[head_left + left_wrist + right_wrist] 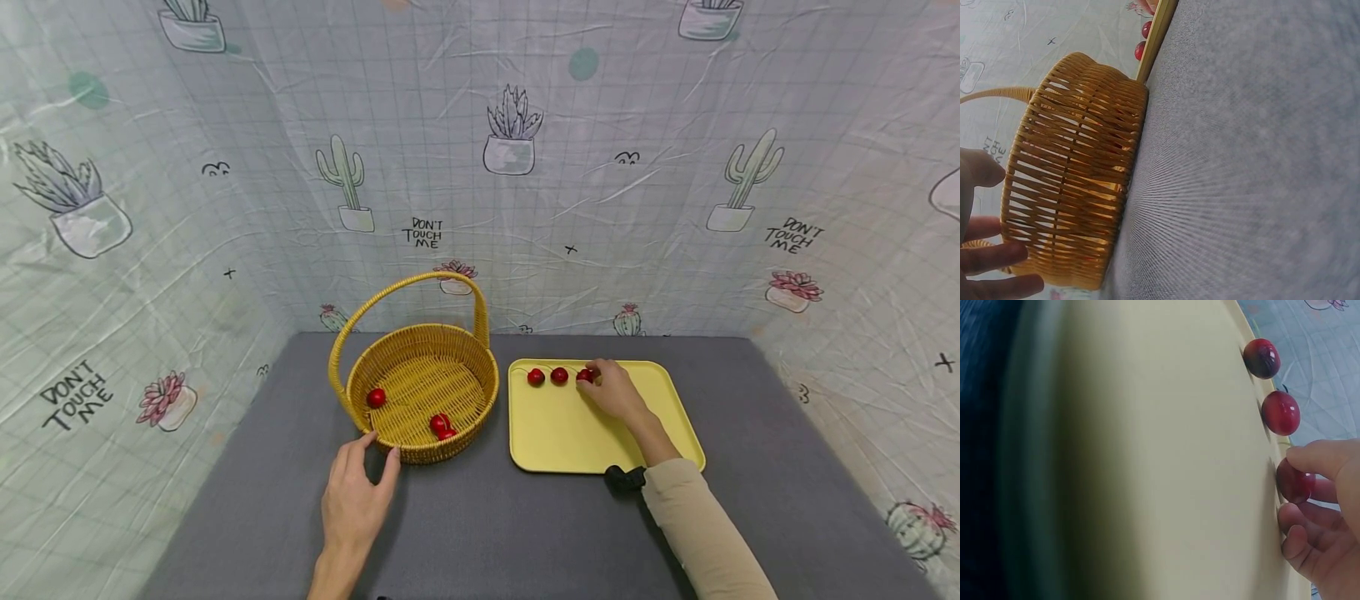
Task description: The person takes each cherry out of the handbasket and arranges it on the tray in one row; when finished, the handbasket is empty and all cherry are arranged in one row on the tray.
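My right hand [619, 395] is over the back of the yellow tray [577, 433], thumb and fingers pinching a red cherry [1293, 482]. Two more cherries, one at the far left [536, 377] and one in between [558, 376], lie in a row along the tray's back edge. To the left stands a round yellow wicker basket [427, 452] with a tall handle. Inside it are a lone cherry [376, 398] and a pair of cherries [440, 423] near the front wall. Spread apart, the thumb and fingers of my left hand [354, 496] are at the basket's front rim; whether they touch it I cannot tell.
A grey cloth [480, 525] covers the table under basket and tray. Behind and at both sides hangs a pale sheet [450, 183] printed with cacti. A black strap piece [624, 479] is at my right wrist, by the tray's front edge.
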Tool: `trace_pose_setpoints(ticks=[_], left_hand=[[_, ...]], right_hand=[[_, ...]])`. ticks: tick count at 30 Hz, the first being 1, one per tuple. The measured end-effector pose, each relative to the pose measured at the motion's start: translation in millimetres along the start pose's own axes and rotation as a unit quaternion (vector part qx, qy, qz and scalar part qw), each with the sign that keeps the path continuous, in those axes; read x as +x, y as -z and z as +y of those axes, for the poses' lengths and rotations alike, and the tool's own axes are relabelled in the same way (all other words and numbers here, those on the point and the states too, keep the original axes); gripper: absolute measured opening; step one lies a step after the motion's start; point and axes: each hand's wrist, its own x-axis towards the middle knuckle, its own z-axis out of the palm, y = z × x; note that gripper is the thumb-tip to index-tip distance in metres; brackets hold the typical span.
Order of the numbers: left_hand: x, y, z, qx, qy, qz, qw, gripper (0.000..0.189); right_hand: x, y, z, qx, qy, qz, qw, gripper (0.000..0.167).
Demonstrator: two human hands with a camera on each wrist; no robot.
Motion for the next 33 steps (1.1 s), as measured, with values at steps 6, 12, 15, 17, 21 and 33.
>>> trace_pose_setpoints(ticks=[6,12,15,17,21,33], left_hand=[[-0.2,0.8,1.0,-0.002,0.000,-0.001,1.0000,0.042],[-0.1,1.0,1.0,-0.002,0.002,-0.002,1.0000,0.042],[0.0,1.0,0.6,0.000,0.004,-0.003,1.0000,0.042],[0.1,0.8,0.6,0.001,0.005,-0.003,1.0000,0.042],[-0.3,1.3,0.9,0.003,0.007,-0.005,1.0000,0.042],[-0.4,3.2,2.0,0.001,0.008,-0.007,0.9999,0.042]], right_hand=[[-2.6,5.0,-3.4,-0.002,-0.005,-0.008,1.0000,0.055],[-4.1,15.7,-10.0,-0.004,0.004,0.000,1.0000,0.054],[-2.7,20.7,-12.9,-0.001,0.017,0.009,0.9998,0.055],[-2.0,23.6,-15.7,0.000,0.025,0.015,0.9996,0.056],[-1.3,27.7,-24.6,-0.001,0.037,0.024,0.9990,0.057],[-0.1,30.0,-65.2,-0.010,0.061,0.043,0.9972,0.055]])
